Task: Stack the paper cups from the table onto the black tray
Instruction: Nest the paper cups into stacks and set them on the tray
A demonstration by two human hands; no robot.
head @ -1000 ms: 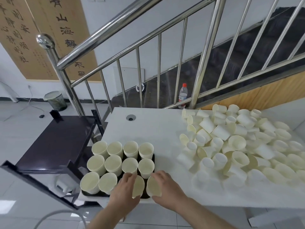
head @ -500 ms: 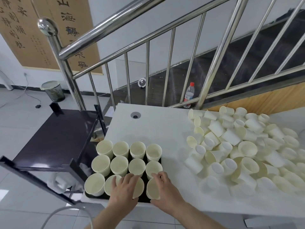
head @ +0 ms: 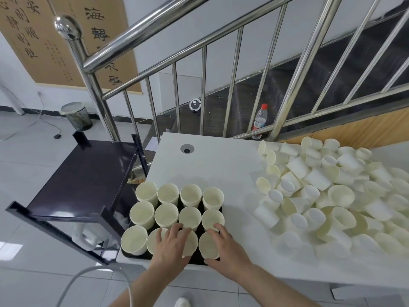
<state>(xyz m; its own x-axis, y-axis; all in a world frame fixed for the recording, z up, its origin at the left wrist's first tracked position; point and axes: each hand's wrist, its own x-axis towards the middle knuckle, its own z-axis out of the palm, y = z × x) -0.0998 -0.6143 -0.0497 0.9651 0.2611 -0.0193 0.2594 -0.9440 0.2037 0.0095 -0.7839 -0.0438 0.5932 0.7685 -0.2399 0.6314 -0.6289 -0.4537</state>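
Observation:
A black tray sits on the near left corner of the white table. It holds several upright cream paper cups in rows. My left hand reaches down over a front-row cup and grips it by the rim and side. My right hand grips the front right cup, fingers on the far rim and thumb on the near side. Both cups stand in the tray. A big pile of loose paper cups covers the table's right side.
A dark side cart stands left of the table, close to the tray. A steel stair railing runs behind the table, with a plastic bottle beyond it. A cable hole is in the table top. A bin stands on the floor.
The two cups I hold were tilted over the tray's front row; now they stand upright in it. Both hands stayed on them and shifted slightly forward.

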